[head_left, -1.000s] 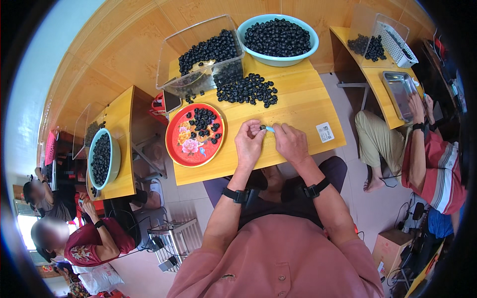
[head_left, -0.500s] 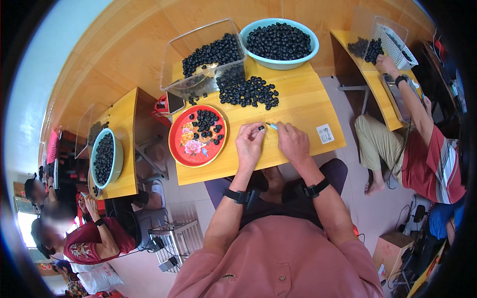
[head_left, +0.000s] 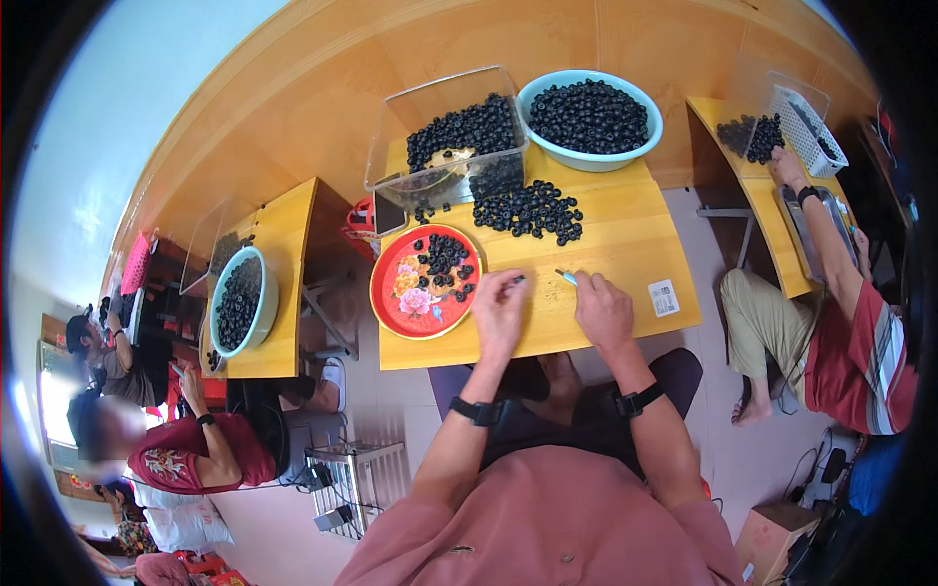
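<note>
seen from above at a yellow wooden table [head_left: 625,303], with a pink-shirted torso and two forearms wearing black wristbands nearest the lens. left hand [head_left: 500,314], just beside the red round tray with a flower pattern [head_left: 410,303], pinching one small dark bead-like piece [head_left: 519,280] between thumb and forefinger, other fingers curled. right hand [head_left: 603,311], near the left over the table's bare front edge, pinching a small pale blue tool [head_left: 567,277] at its fingertips; tool tip and dark piece close together but apart. on the red tray, left of the left hand, a cluster of the same dark round pieces in its upper half. a small white label [head_left: 663,298] lying flat on the table, right of the right hand. farther back on the table, a loose heap of dark round pieces [head_left: 528,209] lying straight on the wood. behind the heap, a clear plastic rectangular tub [head_left: 445,146] partly filled with dark pieces, and to its right a light blue round basin [head_left: 590,117] filled with them. beyond the table's right edge, a seated person in a red striped shirt and khaki trousers reaching to a second table holding a white mesh basket [head_left: 806,122]. beyond the table's left edge, another yellow table with a pale green bowl of dark pieces [head_left: 242,301], and further people seated past it.
</note>
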